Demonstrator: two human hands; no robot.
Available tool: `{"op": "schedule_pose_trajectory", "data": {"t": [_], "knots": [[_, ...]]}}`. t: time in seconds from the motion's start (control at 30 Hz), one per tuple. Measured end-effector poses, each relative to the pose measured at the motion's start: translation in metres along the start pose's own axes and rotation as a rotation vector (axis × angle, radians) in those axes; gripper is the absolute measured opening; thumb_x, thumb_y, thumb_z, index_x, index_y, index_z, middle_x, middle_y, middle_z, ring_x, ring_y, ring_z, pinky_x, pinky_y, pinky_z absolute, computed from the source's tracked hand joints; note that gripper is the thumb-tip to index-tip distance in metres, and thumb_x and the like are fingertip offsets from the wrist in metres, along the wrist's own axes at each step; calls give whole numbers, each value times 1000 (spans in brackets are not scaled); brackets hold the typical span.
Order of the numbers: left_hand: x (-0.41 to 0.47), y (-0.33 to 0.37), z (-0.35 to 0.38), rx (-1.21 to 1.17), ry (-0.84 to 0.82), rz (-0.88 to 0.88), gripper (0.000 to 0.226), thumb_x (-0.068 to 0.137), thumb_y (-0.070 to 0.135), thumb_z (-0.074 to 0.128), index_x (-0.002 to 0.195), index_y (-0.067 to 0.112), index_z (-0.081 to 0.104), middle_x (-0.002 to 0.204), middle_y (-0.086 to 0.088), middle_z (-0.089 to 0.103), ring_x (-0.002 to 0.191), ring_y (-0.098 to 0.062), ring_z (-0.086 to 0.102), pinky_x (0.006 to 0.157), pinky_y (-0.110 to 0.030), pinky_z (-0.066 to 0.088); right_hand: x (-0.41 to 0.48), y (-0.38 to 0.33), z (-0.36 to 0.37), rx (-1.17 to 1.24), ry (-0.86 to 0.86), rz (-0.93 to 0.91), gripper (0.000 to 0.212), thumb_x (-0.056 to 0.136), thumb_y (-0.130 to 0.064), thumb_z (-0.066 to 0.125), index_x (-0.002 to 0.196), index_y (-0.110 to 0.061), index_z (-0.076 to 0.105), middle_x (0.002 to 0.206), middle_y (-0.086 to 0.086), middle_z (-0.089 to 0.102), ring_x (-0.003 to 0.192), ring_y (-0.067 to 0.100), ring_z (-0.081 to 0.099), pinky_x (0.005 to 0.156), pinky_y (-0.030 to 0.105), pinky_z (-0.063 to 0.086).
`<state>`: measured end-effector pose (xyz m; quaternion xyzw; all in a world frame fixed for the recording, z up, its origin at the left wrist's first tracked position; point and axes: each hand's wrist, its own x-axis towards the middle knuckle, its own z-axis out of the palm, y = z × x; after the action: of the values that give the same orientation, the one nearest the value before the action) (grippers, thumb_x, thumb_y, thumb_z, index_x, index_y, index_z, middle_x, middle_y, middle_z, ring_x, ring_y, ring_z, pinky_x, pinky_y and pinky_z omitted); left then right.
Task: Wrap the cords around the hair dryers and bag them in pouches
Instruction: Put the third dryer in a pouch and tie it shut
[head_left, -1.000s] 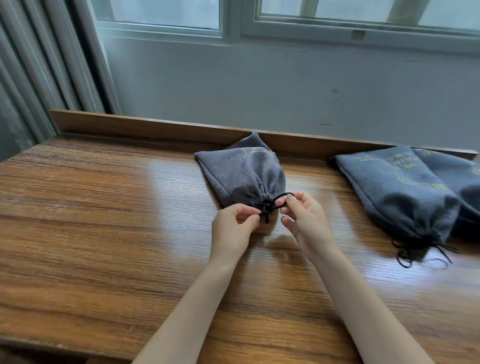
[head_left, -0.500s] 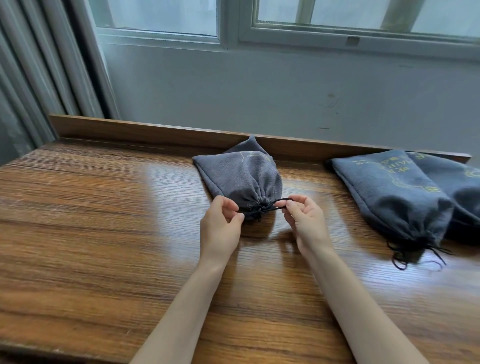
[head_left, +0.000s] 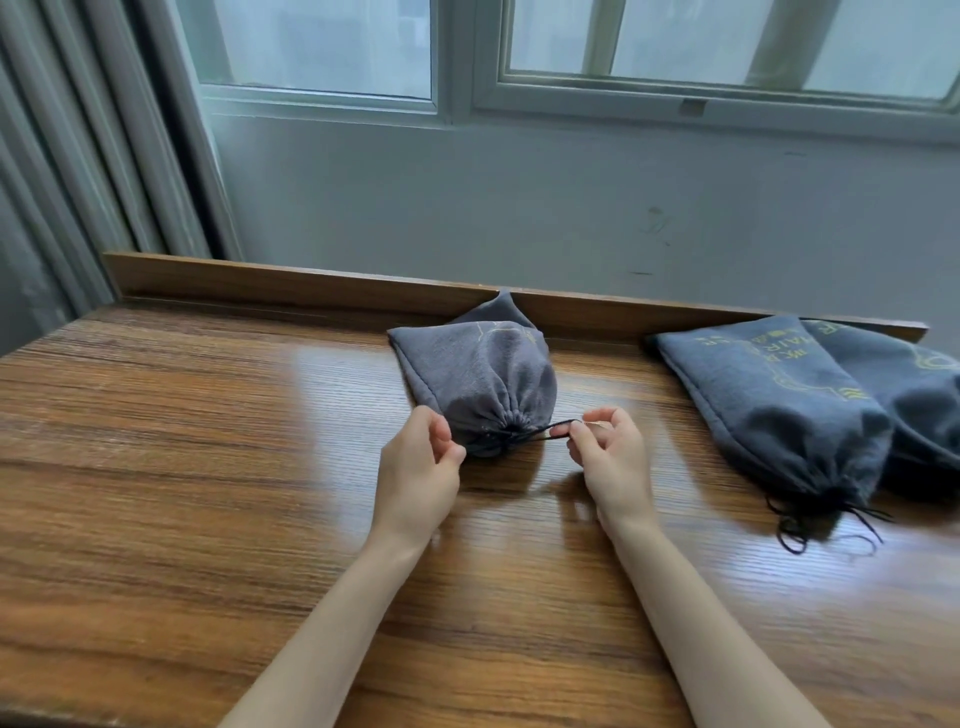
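A grey drawstring pouch (head_left: 478, 374) lies bulging on the wooden table (head_left: 182, 467), its gathered mouth toward me. Whatever is inside it is hidden. My right hand (head_left: 605, 452) pinches the black drawstring (head_left: 545, 432), which runs taut from the pouch mouth out to the right. My left hand (head_left: 418, 467) is at the left side of the mouth, thumb and fingers pinched together on the string there. Two more dark grey pouches lie at the right: one (head_left: 769, 400) with yellow print and tied strings, another (head_left: 914, 384) partly under it.
A low wooden rail (head_left: 291, 283) runs along the table's back edge, touching the pouch's far corner. Behind it are a grey wall and a window (head_left: 675, 47). Curtain folds (head_left: 78, 156) hang at the left. Loose black string ends (head_left: 826, 525) trail from the right pouch.
My hands have drawn apart sideways, the right pulling the drawstring out to the right, and the pouch mouth has cinched tighter. The camera view has tilted slightly.
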<state>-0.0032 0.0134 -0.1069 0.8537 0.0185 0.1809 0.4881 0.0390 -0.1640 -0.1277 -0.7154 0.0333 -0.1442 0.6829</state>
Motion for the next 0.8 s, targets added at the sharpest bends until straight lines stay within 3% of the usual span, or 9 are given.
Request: {"op": "schedule_pose_trajectory", "data": {"t": [0.1,0.17,0.27,0.33,0.4,0.53,0.67,0.8], "knots": [[8,-11,-10,-29,-135,-105,20,84,9,63,78,19,47,74,1,56,65,-10,51,62,-13,43,-5,-8,-6,-71,-159,-68,20,92,-1,52,81,-18,52,84,2,70,69,3,63,63,23,55],[17,-9,-18,-202,-197,-236,16,87,15,62,94,10,49,82,-5,58,68,-14,54,67,-27,49,0,-14,-6,-23,-145,-66,20,92,0,49,81,-15,57,96,-4,67,83,2,65,68,23,55],[37,-6,-14,-272,-129,-361,41,89,34,58,117,10,40,103,-4,52,86,-15,55,74,-28,52,22,-17,9,-31,-17,41,7,92,-10,50,96,-13,55,106,2,59,95,15,59,77,30,53],[51,-2,-5,-427,-146,-499,57,89,42,56,130,9,36,122,-6,51,106,-21,54,86,-34,48,38,-17,27,18,-71,243,27,92,-26,51,115,-13,45,117,7,55,100,21,58,71,32,53],[63,3,3,-609,-199,-638,56,89,45,54,132,12,41,127,-7,55,110,-24,54,83,-34,43,48,-19,42,91,-145,404,46,91,-41,51,126,-14,39,121,8,55,104,24,59,67,31,52],[78,10,14,-548,-245,-681,54,84,40,60,131,17,43,124,-7,55,105,-24,52,75,-31,40,53,-18,54,-21,-198,392,81,71,-58,59,136,-16,34,134,10,50,117,27,53,95,46,49],[80,15,31,-483,-253,-653,65,80,30,66,136,20,34,128,-14,50,102,-28,53,68,-35,48,46,-14,51,-54,-157,273,56,84,-34,58,135,-17,40,131,8,53,115,24,54,100,44,45],[81,27,45,-538,-316,-577,58,80,22,65,132,15,42,115,-17,59,84,-25,60,52,-28,46,43,-17,29,-42,-84,213,49,87,-31,57,133,-20,44,128,5,56,116,22,53,100,43,45]]}}
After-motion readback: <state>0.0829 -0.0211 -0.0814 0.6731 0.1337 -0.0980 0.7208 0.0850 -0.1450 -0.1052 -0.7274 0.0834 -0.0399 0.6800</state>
